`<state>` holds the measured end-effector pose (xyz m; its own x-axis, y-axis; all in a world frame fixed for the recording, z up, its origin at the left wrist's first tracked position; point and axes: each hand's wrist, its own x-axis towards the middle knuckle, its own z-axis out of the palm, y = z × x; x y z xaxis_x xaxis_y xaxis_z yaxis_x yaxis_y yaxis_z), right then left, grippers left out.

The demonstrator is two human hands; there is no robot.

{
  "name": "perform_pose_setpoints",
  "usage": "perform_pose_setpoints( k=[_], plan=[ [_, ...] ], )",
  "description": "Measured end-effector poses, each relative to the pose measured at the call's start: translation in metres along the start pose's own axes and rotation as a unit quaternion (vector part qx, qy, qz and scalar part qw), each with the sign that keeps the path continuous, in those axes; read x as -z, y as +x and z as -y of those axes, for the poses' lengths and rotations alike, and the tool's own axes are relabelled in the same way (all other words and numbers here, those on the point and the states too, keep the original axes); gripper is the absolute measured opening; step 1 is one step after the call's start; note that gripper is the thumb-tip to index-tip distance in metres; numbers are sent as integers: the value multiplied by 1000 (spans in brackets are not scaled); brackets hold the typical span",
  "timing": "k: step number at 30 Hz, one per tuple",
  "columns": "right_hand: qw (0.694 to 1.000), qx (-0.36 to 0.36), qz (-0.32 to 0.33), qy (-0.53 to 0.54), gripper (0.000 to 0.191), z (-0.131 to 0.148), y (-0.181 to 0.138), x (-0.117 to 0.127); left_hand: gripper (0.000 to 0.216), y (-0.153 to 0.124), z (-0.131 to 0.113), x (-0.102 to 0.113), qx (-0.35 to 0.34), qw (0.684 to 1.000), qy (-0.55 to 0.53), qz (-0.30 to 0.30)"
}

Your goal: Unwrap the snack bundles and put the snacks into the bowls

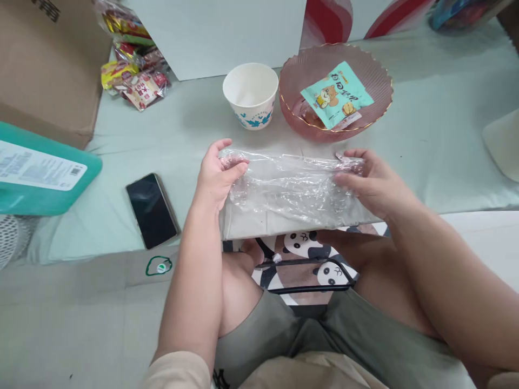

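Note:
A crinkled sheet of clear plastic film (287,186) is stretched between my two hands, just above the table's near edge; whether it is a bag or a flat wrap I cannot tell. My left hand (219,175) grips its left end between thumb and fingers. At the other end my right hand (367,175) pinches the bunched plastic. Behind the film stands a white paper cup (251,97) with blue leaf prints, upright and open at the top. Beside it, a pink ribbed bowl (292,86) with a gold scalloped rim holds a turquoise snack packet (338,97).
A dark-screened phone (152,210) lies left of my left arm. Further left are a green container (44,173) with a white label and a cardboard box (48,70). Several wrapped snacks (140,81) sit by a white panel (227,32). A pale object (505,143) stands at the right.

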<state>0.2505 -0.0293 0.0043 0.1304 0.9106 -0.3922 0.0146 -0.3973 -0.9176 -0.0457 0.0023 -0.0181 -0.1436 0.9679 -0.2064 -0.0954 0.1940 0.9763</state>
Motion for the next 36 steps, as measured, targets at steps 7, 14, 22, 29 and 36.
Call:
perform_pose_setpoints(
  k=[7,14,22,29,36],
  plan=[
    [996,54,3,-73,27,-4,3,3,24,-2,-3,1,13,999,-14,28],
    [999,29,43,-8,28,-7,5,1,30,-2,-5,5,23,998,-36,42],
    [998,48,37,24,22,-5,2,1,24,-4,-8,2,26,999,-18,4],
    [989,116,-12,89,23,2,2,-1,17,-4,-11,3,66,997,-3,39],
    [983,129,13,134,31,2,2,3,33,-1,-14,8,46,995,-74,48]
  ],
)
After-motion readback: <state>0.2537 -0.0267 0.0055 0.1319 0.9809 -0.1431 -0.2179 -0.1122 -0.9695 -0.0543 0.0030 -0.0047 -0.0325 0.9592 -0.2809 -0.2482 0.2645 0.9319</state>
